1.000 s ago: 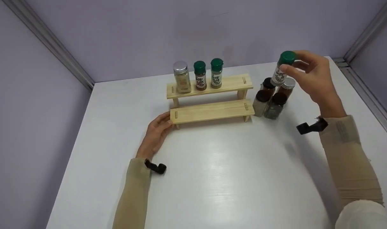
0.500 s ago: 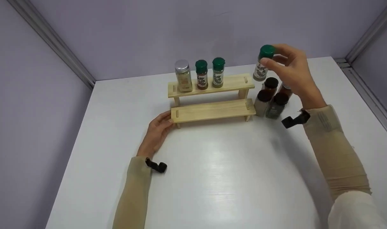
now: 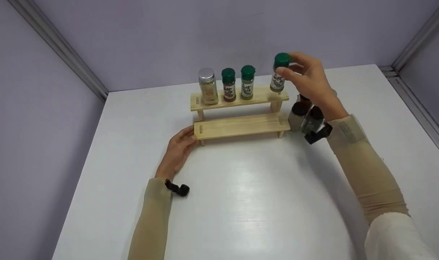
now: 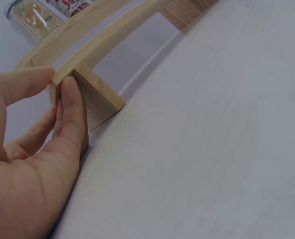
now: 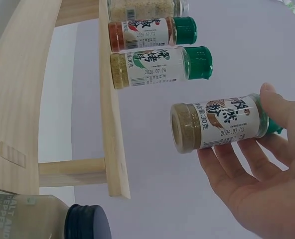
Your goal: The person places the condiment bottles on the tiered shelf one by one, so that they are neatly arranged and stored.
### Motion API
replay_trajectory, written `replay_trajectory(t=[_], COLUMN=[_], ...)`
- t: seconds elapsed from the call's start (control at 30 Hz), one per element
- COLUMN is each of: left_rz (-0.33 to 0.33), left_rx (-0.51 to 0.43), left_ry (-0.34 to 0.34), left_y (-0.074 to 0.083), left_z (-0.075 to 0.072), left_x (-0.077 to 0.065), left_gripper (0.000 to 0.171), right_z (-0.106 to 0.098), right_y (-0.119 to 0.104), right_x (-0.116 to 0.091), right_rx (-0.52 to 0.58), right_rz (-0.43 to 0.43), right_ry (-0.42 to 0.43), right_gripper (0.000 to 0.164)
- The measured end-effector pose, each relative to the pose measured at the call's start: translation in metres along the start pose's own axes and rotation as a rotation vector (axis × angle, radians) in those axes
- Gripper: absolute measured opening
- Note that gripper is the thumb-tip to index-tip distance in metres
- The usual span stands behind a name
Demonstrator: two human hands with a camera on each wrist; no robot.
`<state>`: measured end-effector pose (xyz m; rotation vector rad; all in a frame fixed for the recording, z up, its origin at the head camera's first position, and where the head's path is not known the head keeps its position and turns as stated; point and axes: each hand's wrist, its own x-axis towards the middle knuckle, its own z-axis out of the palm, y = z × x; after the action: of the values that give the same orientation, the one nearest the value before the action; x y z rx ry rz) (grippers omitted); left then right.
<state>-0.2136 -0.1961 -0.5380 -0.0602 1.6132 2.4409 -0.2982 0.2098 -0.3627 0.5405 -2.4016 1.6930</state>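
My right hand (image 3: 309, 79) grips a green-capped spice jar (image 5: 227, 122) of brown powder, held upright by its upper part. In the right wrist view a gap shows between the jar's base and the upper plank of the wooden two-tier rack (image 3: 241, 126). On that plank stand a silver-capped jar (image 3: 208, 88) and two green-capped jars, one reddish (image 3: 229, 86) and one with yellowish-brown contents (image 3: 247, 85). My left hand (image 3: 178, 148) pinches the lower plank's left end, thumb at its top edge and fingers (image 4: 70, 107) against the end and leg.
Dark-capped jars (image 3: 297, 117) stand beside the rack's right end, partly hidden by my right wrist. One is labelled salt and pepper (image 5: 25, 216). The white table (image 3: 223, 202) meets a pale wall (image 3: 169, 39) behind the rack.
My right hand has carried the green-capped jar leftward from above the dark-capped jars to over the upper plank's right end. The left hand keeps its hold on the rack.
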Motion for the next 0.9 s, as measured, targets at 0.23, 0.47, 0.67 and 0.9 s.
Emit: replay_trajectory(t=[0.23, 0.47, 0.67, 0.9], left_rz=[-0.003, -0.022, -0.015, -0.006], left_rx=[0.007, 0.013, 0.026, 0.006], left_ry=[-0.001, 0.010, 0.003, 0.011], left_y=[0.000, 0.001, 0.001, 0.000], left_z=[-0.001, 0.000, 0.000, 0.000], left_x=[0.000, 0.001, 0.000, 0.001], left_gripper=[0.052, 0.052, 0.053, 0.051], right_z=[0.013, 0.021, 0.025, 0.027], right_y=[0.013, 0.023, 0.030, 0.032], right_x=[0.006, 0.010, 0.010, 0.011], right_rx=[0.010, 0.038, 0.029, 0.031], right_rz=[-0.015, -0.018, 0.017, 0.043], right_ry=[-0.022, -0.040, -0.039, -0.040], right_gripper=[0.039, 0.037, 0.039, 0.040])
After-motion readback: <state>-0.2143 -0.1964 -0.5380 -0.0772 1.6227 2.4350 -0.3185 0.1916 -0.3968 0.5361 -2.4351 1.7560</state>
